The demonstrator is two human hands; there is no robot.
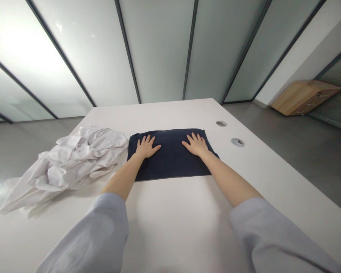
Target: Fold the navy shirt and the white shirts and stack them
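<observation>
A dark navy folded cloth point(170, 155), roughly rectangular, lies flat on the white table in front of me. My left hand point(146, 147) rests palm down on its left part, fingers spread. On the cloth's right part lies my right hand point(196, 144), also flat with the fingers apart. Neither hand grips anything. Whether the cloth is a garment cannot be told from its visible side. Just left of it is a crumpled heap of white fabric point(82, 159), which neither hand touches.
The white table point(170, 212) extends around the cloth, with two round cable holes point(221, 123) at its right side. White fabric spreads to the table's left edge. Frosted glass panels point(159, 49) stand behind the table. A wooden cabinet point(304, 96) is on the floor at far right.
</observation>
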